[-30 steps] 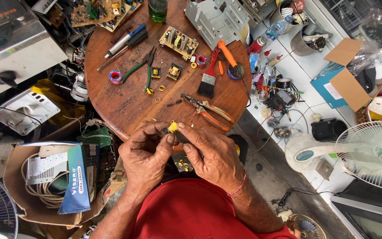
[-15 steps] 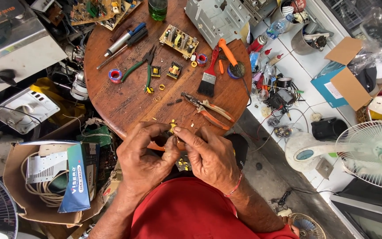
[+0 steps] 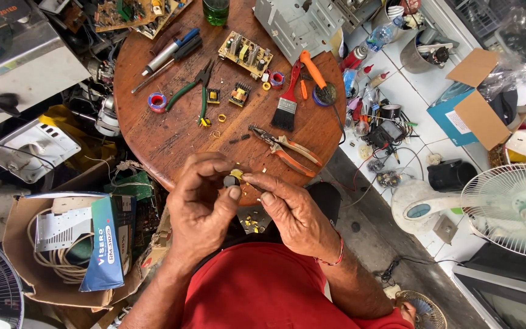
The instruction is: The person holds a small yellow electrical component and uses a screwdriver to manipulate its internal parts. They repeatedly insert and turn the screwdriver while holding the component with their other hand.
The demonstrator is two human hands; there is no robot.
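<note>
Head view, one entry: left hand [image 3: 205, 204] and right hand [image 3: 290, 210] meet over the near edge of the round wooden table [image 3: 159, 137], fingertips pinched together on a small yellow-and-dark component [image 3: 234, 178]; both hands are nearly closed around it, the left seemingly steadying, the right working one end. It is held close to the body, probably for a finer look. Within reach on the tabletop: orange-handled pliers [image 3: 287, 148], green-handled pliers [image 3: 199, 92], black paintbrush [image 3: 287, 103], bare circuit board [image 3: 246, 53], two small wound transformers [image 3: 226, 95], red tape roll [image 3: 157, 102]. Off the table: cardboard box of cable [image 3: 62, 250] to the left, white fan [image 3: 512, 210] to the right.
</note>
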